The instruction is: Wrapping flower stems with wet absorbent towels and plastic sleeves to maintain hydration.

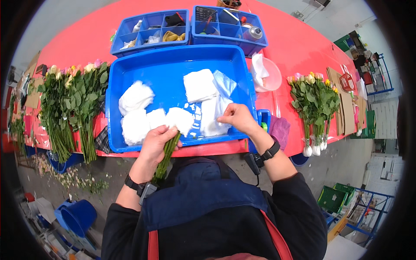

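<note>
My left hand is closed round a bundle of green flower stems, cut ends up; the stems run down toward my body, where the flower heads are hidden. Right at those ends is a white wet pad; I cannot tell if it touches them. Over the right side of the blue tray, my right hand pinches the edge of a thin clear plastic bag. Folded white pads lie in shallow water in the tray, with more clear plastic beside them.
Long-stemmed roses lie at the left table edge. Bunches with white-wrapped stem ends lie right. Two divided blue bins stand behind the tray, a pink tub to its right. A purple cloth lies near the tray's corner.
</note>
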Tool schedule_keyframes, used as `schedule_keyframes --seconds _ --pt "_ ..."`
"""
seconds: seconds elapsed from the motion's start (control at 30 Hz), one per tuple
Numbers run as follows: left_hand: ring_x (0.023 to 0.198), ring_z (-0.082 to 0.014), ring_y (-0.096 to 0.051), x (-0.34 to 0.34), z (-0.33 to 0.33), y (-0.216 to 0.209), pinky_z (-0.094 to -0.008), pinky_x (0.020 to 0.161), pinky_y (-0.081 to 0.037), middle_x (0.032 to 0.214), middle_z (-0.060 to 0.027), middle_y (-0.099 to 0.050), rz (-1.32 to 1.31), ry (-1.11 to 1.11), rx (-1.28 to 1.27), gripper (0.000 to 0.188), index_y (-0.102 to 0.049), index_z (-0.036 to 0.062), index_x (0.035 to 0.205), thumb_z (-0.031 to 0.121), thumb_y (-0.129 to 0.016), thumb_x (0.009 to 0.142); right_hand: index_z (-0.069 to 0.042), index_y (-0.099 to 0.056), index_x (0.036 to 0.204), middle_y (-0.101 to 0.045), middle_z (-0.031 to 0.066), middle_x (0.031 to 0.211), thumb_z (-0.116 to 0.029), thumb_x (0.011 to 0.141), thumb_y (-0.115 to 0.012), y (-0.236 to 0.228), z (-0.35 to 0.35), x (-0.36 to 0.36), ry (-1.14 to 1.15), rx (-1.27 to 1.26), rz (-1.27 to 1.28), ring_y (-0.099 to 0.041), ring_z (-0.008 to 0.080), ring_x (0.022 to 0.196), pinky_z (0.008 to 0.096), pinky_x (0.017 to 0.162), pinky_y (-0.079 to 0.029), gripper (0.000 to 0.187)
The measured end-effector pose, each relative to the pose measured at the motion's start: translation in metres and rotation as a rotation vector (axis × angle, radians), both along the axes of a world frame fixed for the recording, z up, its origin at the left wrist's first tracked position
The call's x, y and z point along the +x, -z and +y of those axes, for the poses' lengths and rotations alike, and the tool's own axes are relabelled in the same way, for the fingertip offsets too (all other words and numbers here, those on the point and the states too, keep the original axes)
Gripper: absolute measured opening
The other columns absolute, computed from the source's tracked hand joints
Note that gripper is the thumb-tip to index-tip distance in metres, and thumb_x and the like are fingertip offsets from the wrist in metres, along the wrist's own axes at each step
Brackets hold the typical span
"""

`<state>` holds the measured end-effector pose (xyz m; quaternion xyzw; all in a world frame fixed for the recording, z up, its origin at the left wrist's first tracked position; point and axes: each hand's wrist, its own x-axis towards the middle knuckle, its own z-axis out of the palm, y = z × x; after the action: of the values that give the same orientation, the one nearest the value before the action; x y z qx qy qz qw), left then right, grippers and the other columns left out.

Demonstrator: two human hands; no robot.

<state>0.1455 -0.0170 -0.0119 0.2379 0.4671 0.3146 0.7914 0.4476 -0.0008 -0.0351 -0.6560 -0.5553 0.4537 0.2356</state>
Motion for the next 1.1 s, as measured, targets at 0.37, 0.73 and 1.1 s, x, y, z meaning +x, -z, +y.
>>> schedule_keyframes --seconds 0.37,0.73,1.1 --pt "0.065 -0.0184 -0.065 0.043 0.016 0.008 -0.0272 0.055 -0.050 0.081 -0.0096 -0.065 0.107 0.017 0.130 0.022 -0.061 -0.0019 0.100 0.017 -0.064 0.089 -0.001 -0.069 0.089 -0.062 -0.0016 0.072 -0.014 0.084 -0.070 -0.011 -0.034 0.025 0.237 -0.121 0.434 -0.051 0.0060 0.063 0.0222 0.056 -0.041 0.014" --pt "0.063 -0.0198 -0.066 -0.102 0.000 0.028 -0.0282 0.047 -0.049 0.081 -0.0079 -0.064 0.505 -0.368 0.117 0.022 -0.061 -0.0008 0.101 0.018 -0.064 0.090 0.000 -0.069 0.089 -0.065 0.0006 0.079 -0.007 0.080 -0.071 -0.041 -0.027 0.004 0.160 0.059 0.397 -0.055 0.0060 0.073 0.0207 0.065 -0.043 0.012" --pt "0.069 -0.0203 -0.066 -0.068 -0.045 -0.012 -0.0282 0.059 -0.054 0.084 -0.0112 -0.065 -0.036 -0.060 0.169 0.020 -0.059 -0.0045 0.103 0.013 -0.058 0.093 -0.001 -0.066 0.078 -0.065 0.0037 0.070 -0.015 0.073 -0.076 -0.026 -0.022 -0.168 -0.238 0.074 0.219 -0.057 0.0098 0.064 0.0273 0.059 -0.048 0.018"
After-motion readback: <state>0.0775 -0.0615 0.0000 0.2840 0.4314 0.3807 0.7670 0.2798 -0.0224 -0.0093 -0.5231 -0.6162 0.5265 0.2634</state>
